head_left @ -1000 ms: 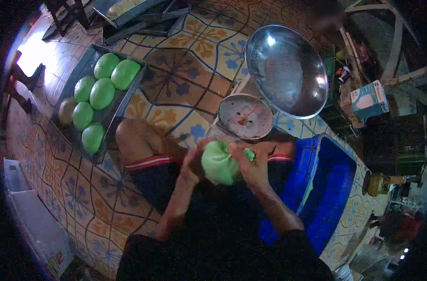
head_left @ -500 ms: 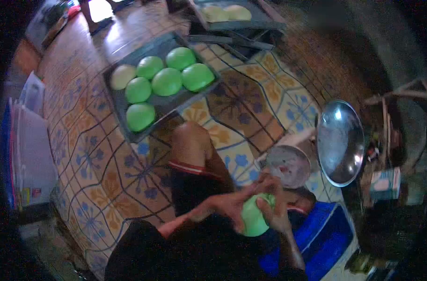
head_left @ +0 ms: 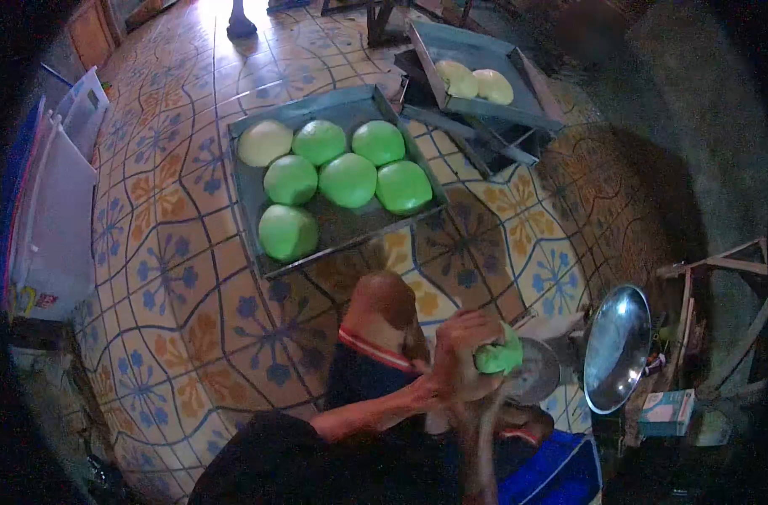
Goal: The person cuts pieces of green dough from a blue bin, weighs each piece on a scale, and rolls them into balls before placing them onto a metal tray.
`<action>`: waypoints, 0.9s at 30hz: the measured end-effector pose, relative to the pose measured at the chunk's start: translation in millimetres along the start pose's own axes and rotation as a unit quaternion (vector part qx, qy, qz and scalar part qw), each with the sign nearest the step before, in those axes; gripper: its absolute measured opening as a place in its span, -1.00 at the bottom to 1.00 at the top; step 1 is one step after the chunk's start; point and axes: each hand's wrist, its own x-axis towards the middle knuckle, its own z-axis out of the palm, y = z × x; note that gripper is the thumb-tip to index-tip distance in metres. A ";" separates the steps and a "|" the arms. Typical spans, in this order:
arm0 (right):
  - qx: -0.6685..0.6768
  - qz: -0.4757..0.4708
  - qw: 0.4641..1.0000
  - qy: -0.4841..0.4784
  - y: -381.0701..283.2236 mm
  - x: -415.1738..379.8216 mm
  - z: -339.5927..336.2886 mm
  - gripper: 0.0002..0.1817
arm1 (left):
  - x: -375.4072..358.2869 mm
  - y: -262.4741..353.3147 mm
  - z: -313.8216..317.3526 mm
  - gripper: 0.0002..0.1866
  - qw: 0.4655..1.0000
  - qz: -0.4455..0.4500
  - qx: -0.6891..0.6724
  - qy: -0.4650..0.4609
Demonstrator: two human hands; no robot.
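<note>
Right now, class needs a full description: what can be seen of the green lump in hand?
The green lump is bright green, apparently soft and dough-like, with an uneven outline. The left hand is curled around its left side in the view; the right hand sits just below, its exact grip unclear. The lump overlaps the scale's round dial in the picture. Its covered part is hidden.

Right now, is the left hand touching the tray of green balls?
Apart: the head view shows patterned floor between the left hand and the tray holding the green balls.
</note>
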 end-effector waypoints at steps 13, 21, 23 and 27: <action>-0.001 -0.185 0.982 0.031 -120.4 268.0 308.4 -0.38 | 51.5 -2.5 -123.0 -0.12 0.972 0.009 -0.005 0.234; -0.099 -0.167 0.872 -0.450 -140.3 85.8 182.0 -0.36 | -57.6 -145.7 -115.1 -0.42 0.868 -0.170 0.452 0.115; -0.157 -0.171 0.816 -0.530 -149.7 78.3 152.6 -0.34 | -120.2 -150.8 -72.3 -0.52 0.688 -0.130 0.702 -0.132; -0.103 -0.071 0.936 -0.330 -65.9 42.2 99.1 -0.36 | -187.3 -85.7 -3.9 -0.50 0.936 -0.231 0.129 -0.231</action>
